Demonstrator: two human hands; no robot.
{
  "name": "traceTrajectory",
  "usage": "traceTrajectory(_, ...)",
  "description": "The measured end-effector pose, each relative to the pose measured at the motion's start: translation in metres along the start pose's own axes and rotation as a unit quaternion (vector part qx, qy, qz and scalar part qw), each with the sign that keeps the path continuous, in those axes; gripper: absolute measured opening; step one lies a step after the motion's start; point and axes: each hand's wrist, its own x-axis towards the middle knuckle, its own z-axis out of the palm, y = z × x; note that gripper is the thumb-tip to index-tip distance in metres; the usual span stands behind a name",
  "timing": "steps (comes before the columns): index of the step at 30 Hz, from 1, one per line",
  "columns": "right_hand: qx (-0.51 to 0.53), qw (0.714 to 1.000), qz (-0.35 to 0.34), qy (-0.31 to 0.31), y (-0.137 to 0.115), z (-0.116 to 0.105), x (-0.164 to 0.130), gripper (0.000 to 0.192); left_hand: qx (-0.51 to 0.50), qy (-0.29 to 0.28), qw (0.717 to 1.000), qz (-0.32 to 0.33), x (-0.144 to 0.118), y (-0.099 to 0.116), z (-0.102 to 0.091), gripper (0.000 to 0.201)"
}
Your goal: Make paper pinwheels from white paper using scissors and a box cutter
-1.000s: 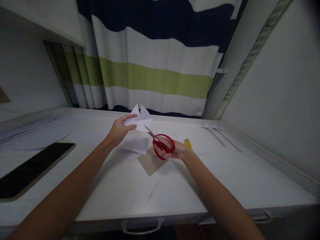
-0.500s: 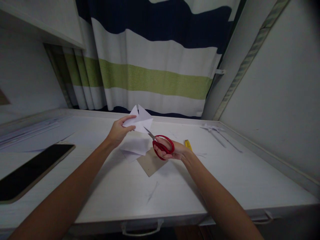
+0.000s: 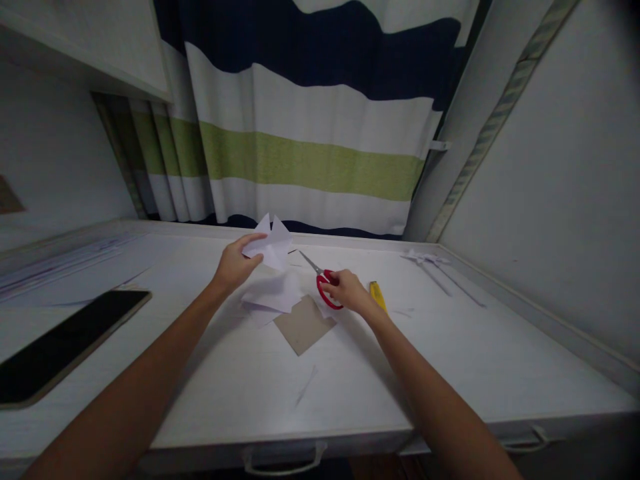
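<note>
A folded piece of white paper (image 3: 277, 245) with a notch in its top edge is pinched between the thumb and fingers of my left hand (image 3: 239, 262), raised over the desk. My right hand (image 3: 349, 290) grips red-handled scissors (image 3: 327, 291) by the loops. Their blades point up and to the left, apart from the paper. Below lie more white paper pieces (image 3: 273, 293) and a square of grey-brown card (image 3: 304, 325).
A yellow tool (image 3: 378, 295), perhaps a cutter, lies right of the scissors. Paper strips (image 3: 434, 263) rest at the back right. At left are a black flat device (image 3: 70, 340) and stacked paper sheets (image 3: 65, 267). A striped curtain (image 3: 310, 160) hangs behind the desk (image 3: 240, 400).
The scissors have moved right, away from the paper, and turned in my right hand. My left hand has shifted slightly left with the paper, which is tilted differently.
</note>
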Motion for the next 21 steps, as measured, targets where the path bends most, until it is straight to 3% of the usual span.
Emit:
traceTrajectory(3,-0.049,0.991,-0.059,0.107,0.0,0.008,0.002,0.018,0.011,-0.014,1.0,0.021,-0.002,0.004,0.0,0.043)
traceTrajectory(5,-0.06,0.982,-0.096,0.15,0.0,0.014,0.001,0.027,0.003,-0.023,0.999,0.026,-0.003,0.006,0.0,0.043)
traceTrajectory(8,-0.046,0.982,-0.115,0.141,0.0,0.021,-0.001,0.043,-0.019,-0.03,0.999,0.019,-0.003,0.008,0.0,0.044)
traceTrajectory(13,-0.088,0.985,-0.077,0.129,-0.003,0.025,-0.006,0.066,-0.049,-0.034,0.998,0.007,-0.004,0.011,-0.001,0.045)
traceTrajectory(15,-0.027,0.994,-0.077,0.077,-0.005,0.022,-0.007,0.069,-0.063,-0.04,0.997,0.001,-0.005,0.012,-0.002,0.045)
traceTrajectory(17,0.091,0.992,-0.071,-0.045,-0.007,0.017,-0.009,0.062,-0.072,-0.042,0.997,-0.006,-0.005,0.013,-0.002,0.046)
traceTrajectory(19,0.222,0.954,-0.058,-0.195,-0.009,0.011,-0.011,0.06,-0.078,-0.045,0.996,-0.008,-0.005,0.014,-0.002,0.046)
traceTrajectory(21,0.318,0.894,-0.049,-0.312,-0.011,0.006,-0.014,0.068,-0.091,-0.051,0.995,-0.007,-0.005,0.014,-0.003,0.046)
